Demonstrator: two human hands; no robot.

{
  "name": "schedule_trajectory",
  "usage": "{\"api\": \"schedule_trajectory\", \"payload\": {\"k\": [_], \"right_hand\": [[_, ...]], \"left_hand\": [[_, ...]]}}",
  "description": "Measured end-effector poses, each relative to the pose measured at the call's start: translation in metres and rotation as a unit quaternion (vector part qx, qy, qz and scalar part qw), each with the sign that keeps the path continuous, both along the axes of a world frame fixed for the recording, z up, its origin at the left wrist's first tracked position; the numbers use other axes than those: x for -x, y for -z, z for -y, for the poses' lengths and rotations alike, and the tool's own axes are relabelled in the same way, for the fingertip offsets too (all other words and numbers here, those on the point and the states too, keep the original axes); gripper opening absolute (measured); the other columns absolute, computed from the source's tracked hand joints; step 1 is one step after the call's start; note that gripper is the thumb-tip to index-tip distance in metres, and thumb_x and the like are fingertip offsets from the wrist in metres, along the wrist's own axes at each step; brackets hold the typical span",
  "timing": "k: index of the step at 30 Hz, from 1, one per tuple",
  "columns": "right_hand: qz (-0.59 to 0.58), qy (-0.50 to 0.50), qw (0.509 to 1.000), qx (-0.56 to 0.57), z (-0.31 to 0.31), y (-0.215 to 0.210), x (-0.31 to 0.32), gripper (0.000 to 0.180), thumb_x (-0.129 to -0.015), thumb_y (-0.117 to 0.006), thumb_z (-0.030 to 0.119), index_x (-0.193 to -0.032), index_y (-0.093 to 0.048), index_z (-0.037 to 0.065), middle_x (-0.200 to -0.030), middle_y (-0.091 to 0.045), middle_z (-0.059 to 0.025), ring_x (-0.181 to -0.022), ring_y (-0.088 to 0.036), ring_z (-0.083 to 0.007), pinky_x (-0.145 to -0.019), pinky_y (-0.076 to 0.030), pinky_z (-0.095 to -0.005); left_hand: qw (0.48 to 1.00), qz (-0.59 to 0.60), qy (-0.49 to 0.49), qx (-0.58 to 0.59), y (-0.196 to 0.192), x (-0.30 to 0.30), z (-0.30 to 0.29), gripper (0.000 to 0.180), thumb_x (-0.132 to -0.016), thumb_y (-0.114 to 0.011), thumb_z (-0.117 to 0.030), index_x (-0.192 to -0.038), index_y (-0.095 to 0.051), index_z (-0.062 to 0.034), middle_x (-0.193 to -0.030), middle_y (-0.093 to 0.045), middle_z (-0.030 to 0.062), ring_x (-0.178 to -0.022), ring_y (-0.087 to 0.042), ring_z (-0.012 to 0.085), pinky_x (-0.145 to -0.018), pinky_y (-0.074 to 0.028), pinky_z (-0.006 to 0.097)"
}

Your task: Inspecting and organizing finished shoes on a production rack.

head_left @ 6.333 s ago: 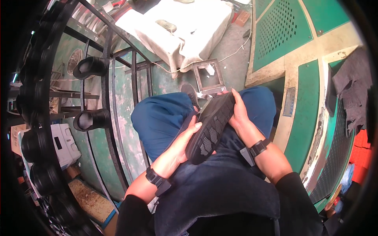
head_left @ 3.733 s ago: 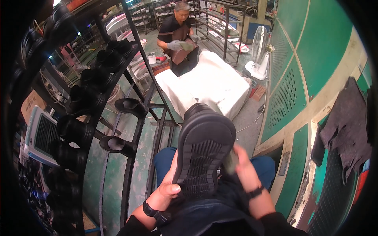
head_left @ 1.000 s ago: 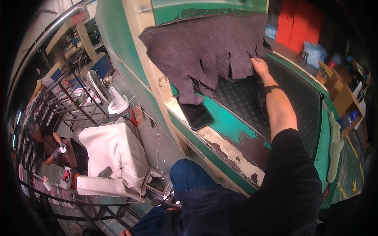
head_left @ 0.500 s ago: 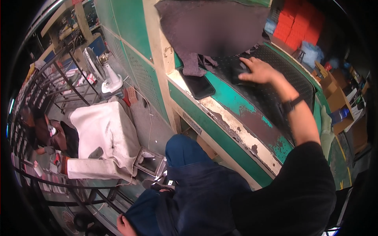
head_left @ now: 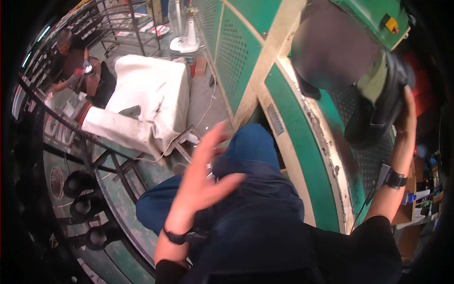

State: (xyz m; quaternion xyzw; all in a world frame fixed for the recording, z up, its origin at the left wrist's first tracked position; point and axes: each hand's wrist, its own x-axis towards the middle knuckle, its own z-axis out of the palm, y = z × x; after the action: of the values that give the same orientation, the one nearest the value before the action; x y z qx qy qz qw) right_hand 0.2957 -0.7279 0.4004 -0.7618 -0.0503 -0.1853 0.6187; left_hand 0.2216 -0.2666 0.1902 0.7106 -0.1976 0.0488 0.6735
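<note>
In my right hand (head_left: 407,113) is a black shoe (head_left: 373,120), lifted at the right over a dark, studded conveyor belt (head_left: 376,163). A green piece (head_left: 373,85) shows at the shoe's opening; I cannot tell exactly what it is. My fingers lie along the shoe's far right side, partly hidden by it. Above my lap hangs my left hand (head_left: 203,175), smeared by motion, its fingers apart and holding nothing. The belt runs from a green machine (head_left: 302,156) whose mouth is covered by a purplish-grey cloth (head_left: 331,47). A phone (head_left: 309,90) lies partly under that cloth.
To the left stands a block under a stained white cover (head_left: 151,94). A black metal rack (head_left: 125,177) curves along the lower left, with black rounded items (head_left: 80,184) on it. Farther off, a person (head_left: 78,71) sits working near a white fan (head_left: 184,42).
My right hand has picked the black shoe up off the belt. My left hand has risen from beside my leg to above my lap. The whole view has shifted.
</note>
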Motion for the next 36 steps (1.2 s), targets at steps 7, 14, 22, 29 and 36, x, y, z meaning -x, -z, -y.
{"api": "schedule_trajectory", "payload": {"k": [7,14,22,29,36], "right_hand": [[-0.104,-0.330,0.882,-0.319,-0.192,0.155,-0.039,0.076,-0.099,-0.042,0.062,-0.139,-0.051,-0.002,-0.133,-0.061,-0.0228,-0.122,-0.059,-0.0333,-0.105,-0.046,-0.0444],[-0.516,-0.234,0.717,-0.406,-0.297,0.393,-0.063,0.024,-0.095,-0.058,0.024,-0.100,-0.065,0.002,-0.092,-0.070,-0.0146,-0.082,-0.068,-0.0290,-0.078,-0.058,-0.0448],[-0.528,-0.360,0.728,-0.247,-0.345,0.399,-0.043,0.022,-0.097,-0.056,0.020,-0.100,-0.069,0.003,-0.094,-0.070,-0.0100,-0.086,-0.068,-0.0209,-0.080,-0.055,-0.0348],[-0.400,-0.581,0.697,-0.131,-0.357,0.402,-0.061,0.031,-0.096,-0.049,0.017,-0.102,-0.075,0.000,-0.101,-0.073,-0.0080,-0.098,-0.065,-0.0177,-0.091,-0.048,-0.0308],[-0.232,-0.562,0.788,-0.098,-0.361,0.409,-0.043,0.029,-0.094,-0.057,0.020,-0.094,-0.071,-0.005,-0.098,-0.071,-0.0104,-0.092,-0.066,-0.0179,-0.086,-0.049,-0.0319]], "left_hand": [[0.990,0.035,0.122,0.062,0.021,0.015,0.060,0.127,-0.076,-0.084,-0.030,-0.158,0.008,-0.0032,-0.165,-0.001,0.0244,-0.155,-0.003,0.0323,-0.123,-0.012,0.040],[0.645,-0.487,0.011,0.589,0.148,0.064,0.013,0.085,-0.095,-0.062,-0.026,-0.162,-0.009,-0.0189,-0.157,-0.037,0.0124,-0.139,-0.044,0.0263,-0.112,-0.040,0.039],[0.795,-0.473,-0.081,0.370,0.153,0.094,-0.022,0.069,-0.096,-0.060,-0.033,-0.154,-0.034,-0.0059,-0.146,-0.051,0.0114,-0.128,-0.055,0.0248,-0.108,-0.044,0.040],[0.828,-0.438,-0.198,0.289,0.187,-0.018,-0.050,0.079,-0.099,-0.050,-0.050,-0.160,-0.018,-0.0126,-0.161,-0.030,0.0138,-0.145,-0.033,0.0268,-0.118,-0.028,0.042],[0.727,-0.493,-0.136,0.458,0.217,-0.031,-0.038,0.036,-0.094,-0.059,-0.038,-0.114,-0.063,-0.0080,-0.100,-0.068,0.0090,-0.088,-0.068,0.0203,-0.076,-0.057,0.033]]}}
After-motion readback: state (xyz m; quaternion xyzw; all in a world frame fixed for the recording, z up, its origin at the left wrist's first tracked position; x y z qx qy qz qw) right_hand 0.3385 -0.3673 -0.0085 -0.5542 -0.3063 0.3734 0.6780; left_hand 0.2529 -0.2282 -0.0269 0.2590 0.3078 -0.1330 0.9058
